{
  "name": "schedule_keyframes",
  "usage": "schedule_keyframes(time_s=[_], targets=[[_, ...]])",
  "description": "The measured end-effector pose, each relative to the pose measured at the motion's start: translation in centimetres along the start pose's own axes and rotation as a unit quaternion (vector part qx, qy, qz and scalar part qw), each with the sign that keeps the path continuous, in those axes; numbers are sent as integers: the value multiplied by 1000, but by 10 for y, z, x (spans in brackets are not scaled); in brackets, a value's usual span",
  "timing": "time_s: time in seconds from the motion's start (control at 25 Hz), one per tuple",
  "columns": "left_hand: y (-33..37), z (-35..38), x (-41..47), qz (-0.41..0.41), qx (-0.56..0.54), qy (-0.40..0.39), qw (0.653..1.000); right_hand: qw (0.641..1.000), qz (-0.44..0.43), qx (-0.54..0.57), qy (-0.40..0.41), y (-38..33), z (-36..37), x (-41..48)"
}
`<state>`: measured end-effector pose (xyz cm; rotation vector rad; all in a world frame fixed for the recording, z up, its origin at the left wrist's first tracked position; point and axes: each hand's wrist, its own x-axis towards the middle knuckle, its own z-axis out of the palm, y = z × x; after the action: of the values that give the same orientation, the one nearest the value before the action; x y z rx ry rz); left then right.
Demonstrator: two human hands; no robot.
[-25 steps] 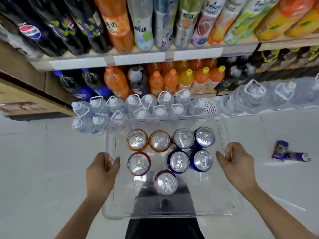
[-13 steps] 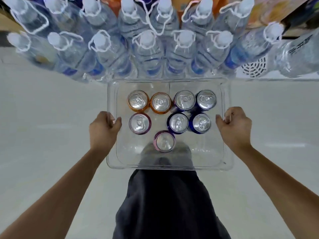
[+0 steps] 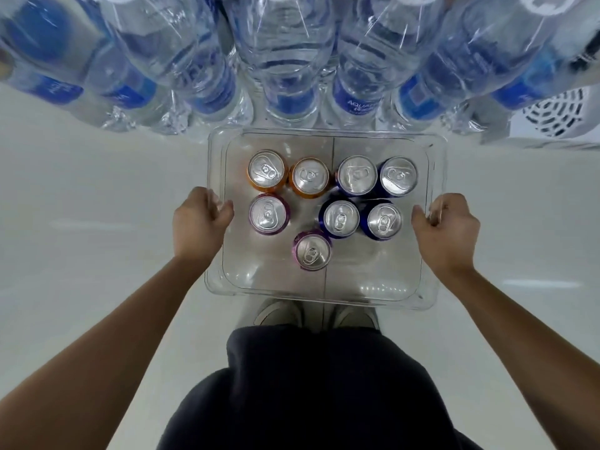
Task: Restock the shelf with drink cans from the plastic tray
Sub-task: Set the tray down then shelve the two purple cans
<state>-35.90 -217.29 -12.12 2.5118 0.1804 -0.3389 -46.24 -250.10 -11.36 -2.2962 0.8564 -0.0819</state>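
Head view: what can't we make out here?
- Can brands: only the tops show from above.
- Water bottles: caps cut off by the top edge.
- Fingertips of left hand and right hand: curled over the tray rim.
- Whether the tray rests on the floor: unclear from overhead.

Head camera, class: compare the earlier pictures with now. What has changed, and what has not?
The view tipped down: shelves gone, water bottles loom close, shoes appear below the tray. Left hand and right hand still grip its sides; eight cans keep their arrangement.
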Motion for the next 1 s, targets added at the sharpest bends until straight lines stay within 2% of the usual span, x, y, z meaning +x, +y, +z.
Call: schedule_keyframes(time_s=[0.2, 0.4, 0.48, 0.56, 0.6, 0.68, 0.76, 0.8, 0.92, 1.0], targets=[[-2, 7, 20, -1, -14, 9, 1000, 999, 15, 14, 25, -3, 6, 12], [13, -5, 10, -36, 13, -54, 998, 995, 81, -37, -48, -25, -7, 7], [18, -15, -6, 11, 57, -48, 997, 995, 39, -91, 6, -37, -16, -6], [24, -21, -19, 90, 94, -60, 990, 991, -67, -106, 38, -49, -19, -27], [28, -20, -23, 124, 125, -97, 980, 992, -101, -75, 1, -54, -15, -39], [32, -11, -25, 164, 190, -169, 953, 984, -102, -3, -145, -59, 0, -62], [32, 1, -19, 169, 219, -164, 947, 958, -64, 8, -281, -63, 19, -72], [31, 6, -15, 162, 223, -148, 950, 948, -59, 9, -314, -63, 27, -73], [26, 20, -6, 154, 204, -99, 962, 937, -89, 29, -336, -60, 48, -69], [25, 29, -4, 144, 169, -70, 972, 941, -96, 11, -324, -61, 61, -69]])
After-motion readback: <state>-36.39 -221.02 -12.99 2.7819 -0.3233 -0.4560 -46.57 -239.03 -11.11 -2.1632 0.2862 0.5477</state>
